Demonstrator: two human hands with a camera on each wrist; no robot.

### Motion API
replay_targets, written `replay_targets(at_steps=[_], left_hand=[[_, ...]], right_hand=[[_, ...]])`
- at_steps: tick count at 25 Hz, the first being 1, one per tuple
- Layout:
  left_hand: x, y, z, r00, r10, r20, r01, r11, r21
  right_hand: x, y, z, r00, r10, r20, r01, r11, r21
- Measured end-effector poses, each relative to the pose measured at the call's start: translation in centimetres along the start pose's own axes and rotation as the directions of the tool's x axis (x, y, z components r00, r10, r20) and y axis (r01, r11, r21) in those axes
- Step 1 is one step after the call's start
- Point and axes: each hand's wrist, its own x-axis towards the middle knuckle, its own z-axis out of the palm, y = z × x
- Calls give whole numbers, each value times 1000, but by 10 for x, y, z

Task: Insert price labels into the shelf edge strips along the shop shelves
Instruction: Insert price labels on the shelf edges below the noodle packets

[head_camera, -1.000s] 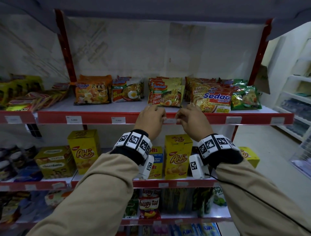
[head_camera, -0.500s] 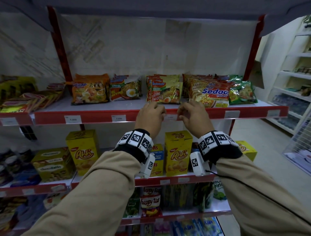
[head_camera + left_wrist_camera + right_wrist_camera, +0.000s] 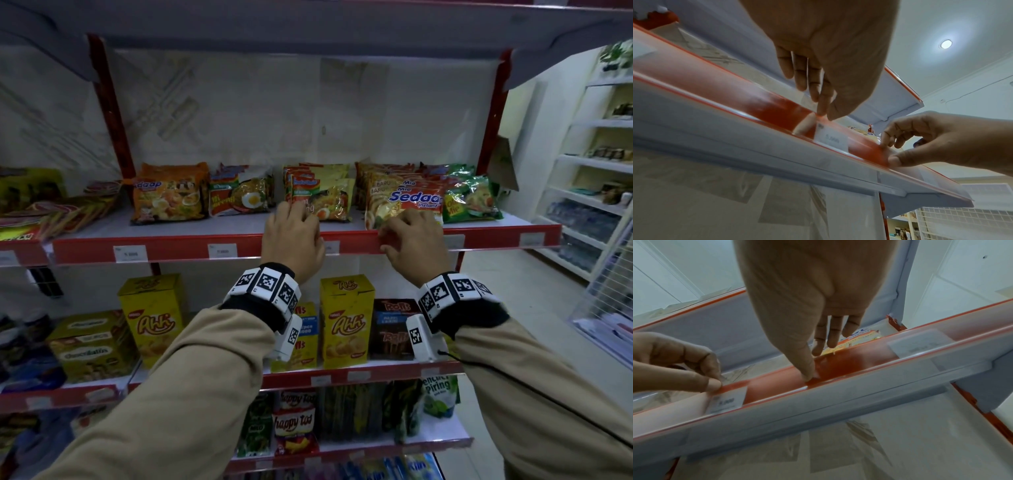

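Note:
A white price label [image 3: 830,140] sits in the clear red edge strip [image 3: 178,251] of the noodle shelf. In the head view it [image 3: 331,247] shows between my hands. My left hand [image 3: 822,114] pinches the strip's top lip at the label's upper left corner, thumb in front. The right wrist view shows that pinch [image 3: 717,383] on the label [image 3: 726,400]. My right hand [image 3: 812,368] grips the strip just right of the label, thumb on its red face and fingers over the top edge. In the head view it [image 3: 387,240] covers that stretch.
Other labels [image 3: 222,251] sit along the same strip, one [image 3: 920,344] to the right of my right hand. Noodle packets [image 3: 404,198] lie close behind my fingers. Yellow snack boxes [image 3: 346,322] stand on the shelf below. A white rack [image 3: 596,192] is at the right.
My hands have drawn apart along the strip: the right hand has slid to the right, and the label now shows between them. The left hand stays at the label.

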Motion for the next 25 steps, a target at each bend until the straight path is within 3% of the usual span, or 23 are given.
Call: replay_targets(at_steps=[8,11,20,25], left_hand=[[23,95,22,978,170,125,-163,985,-64],[26,125,31,966,205,158,-197,978,-63],[22,155,47,985,87,148,-81,996,-46],[23,159,51,995,71,63,-65,992,-106]], right_hand=[[-5,65,-23,999,38,9,-37,993,-113],[-4,88,-24,1000,25,10,-25,997,-76],[-8,117,-14,993,-113,-22,115,988,104],[-6,122,-17,983,-185,8,184,979,83]])
